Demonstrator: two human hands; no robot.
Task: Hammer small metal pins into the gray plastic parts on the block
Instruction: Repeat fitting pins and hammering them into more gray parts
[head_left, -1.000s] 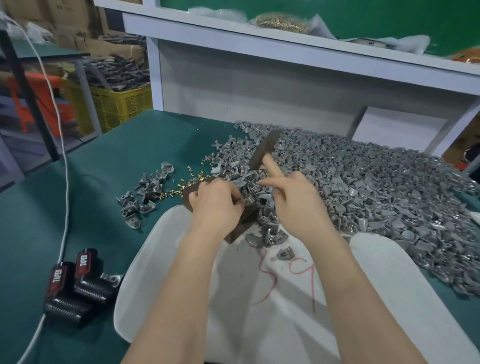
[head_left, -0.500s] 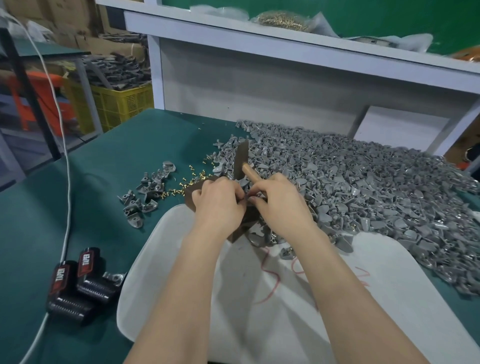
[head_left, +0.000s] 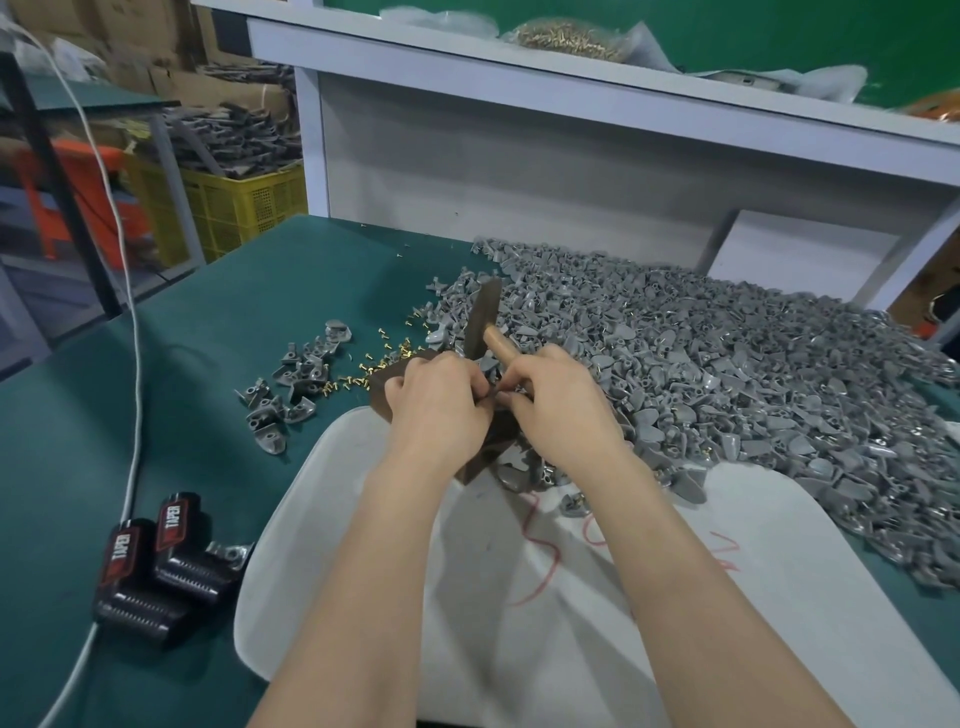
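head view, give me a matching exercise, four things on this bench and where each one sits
Things:
1. big heap of gray parts
2. small group of gray parts
3. black clips
4. hammer

Places:
A. near left of the green table, by the white cable
B. in the right hand
C. right side of the table
D. left of the hands, beside the brass pins

Pairs: 1-C, 2-D, 3-A, 4-B

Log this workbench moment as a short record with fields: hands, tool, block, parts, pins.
left hand: on the block, fingertips pinching at its middle
right hand: holds the hammer, fingertips meeting the left hand's
hammer: head raised, pointing away from the person
block: dark brown, mostly hidden under the hands
big heap of gray parts: right of the hands
small group of gray parts: left of the block
brass pins: loose beside the block
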